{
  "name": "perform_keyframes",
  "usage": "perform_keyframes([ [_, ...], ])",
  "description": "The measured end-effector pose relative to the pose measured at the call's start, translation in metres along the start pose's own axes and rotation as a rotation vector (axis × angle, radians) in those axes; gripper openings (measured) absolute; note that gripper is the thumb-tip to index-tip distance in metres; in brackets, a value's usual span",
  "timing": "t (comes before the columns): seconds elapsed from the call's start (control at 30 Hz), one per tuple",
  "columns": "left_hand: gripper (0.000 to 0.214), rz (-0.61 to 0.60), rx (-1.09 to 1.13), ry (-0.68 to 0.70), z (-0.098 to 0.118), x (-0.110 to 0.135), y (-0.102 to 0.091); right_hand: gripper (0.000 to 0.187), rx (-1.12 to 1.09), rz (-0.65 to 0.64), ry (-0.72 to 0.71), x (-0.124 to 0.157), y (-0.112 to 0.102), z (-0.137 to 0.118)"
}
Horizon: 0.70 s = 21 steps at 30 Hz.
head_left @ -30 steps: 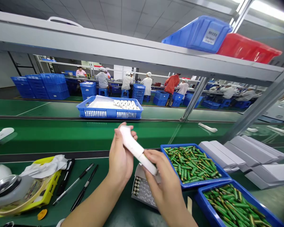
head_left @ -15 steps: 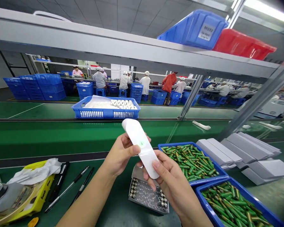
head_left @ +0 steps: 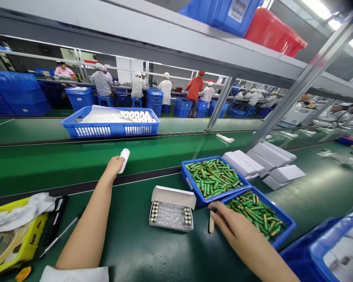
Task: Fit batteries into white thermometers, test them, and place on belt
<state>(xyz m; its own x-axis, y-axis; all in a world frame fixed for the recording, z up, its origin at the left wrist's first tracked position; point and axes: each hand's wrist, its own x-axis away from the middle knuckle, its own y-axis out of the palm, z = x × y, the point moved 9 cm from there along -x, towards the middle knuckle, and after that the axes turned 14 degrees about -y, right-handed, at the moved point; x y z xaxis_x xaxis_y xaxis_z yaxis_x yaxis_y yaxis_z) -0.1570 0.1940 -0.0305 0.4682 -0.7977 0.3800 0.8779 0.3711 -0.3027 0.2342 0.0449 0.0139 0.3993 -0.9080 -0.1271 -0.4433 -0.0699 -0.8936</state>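
Observation:
My left hand (head_left: pixel 115 166) is stretched forward over the green belt, closed around a slim white plastic casing (head_left: pixel 125 158) with rounded ends. My right hand (head_left: pixel 231 223) is low at the right, thumb and fingertips closed at the top of a short, flat, tan wooden stick (head_left: pixel 211 223) just above the bench. Between the two arms stands an open white box (head_left: pixel 173 197) with a clear blister insert; small silver-ended cells stand in its left and right ends. Beside my right hand are two blue trays, the far one (head_left: pixel 191 184) and the near one (head_left: pixel 282 219), full of green-and-gold cylindrical batteries.
A blue crate (head_left: pixel 106 130) holding white parts stands beyond the belt. White cartons (head_left: pixel 270 160) are stacked at the right, and a blue bin (head_left: pixel 317 250) stands lower right. Pens and a yellow tray (head_left: pixel 32 243) lie left. A shelf (head_left: pixel 135 29) crosses overhead; people work behind.
My hands have separated: the left carried the white casing forward and left, while the right let go of it and moved down right to the stick. The view has shifted rightward.

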Motion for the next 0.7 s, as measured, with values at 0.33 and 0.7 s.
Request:
perform_keyframes([
  [0.33, 0.031, 0.271, -0.234, 0.383, 0.038, 0.038, -0.015, 0.019, 0.548, 0.167, 0.085, 0.023, 0.068, 0.042],
  [0.7, 0.017, -0.189, -1.156, 1.102, -0.029, 0.230, 0.091, 0.024, 0.269, 0.269, 0.123, 0.028, 0.070, 0.055],
])
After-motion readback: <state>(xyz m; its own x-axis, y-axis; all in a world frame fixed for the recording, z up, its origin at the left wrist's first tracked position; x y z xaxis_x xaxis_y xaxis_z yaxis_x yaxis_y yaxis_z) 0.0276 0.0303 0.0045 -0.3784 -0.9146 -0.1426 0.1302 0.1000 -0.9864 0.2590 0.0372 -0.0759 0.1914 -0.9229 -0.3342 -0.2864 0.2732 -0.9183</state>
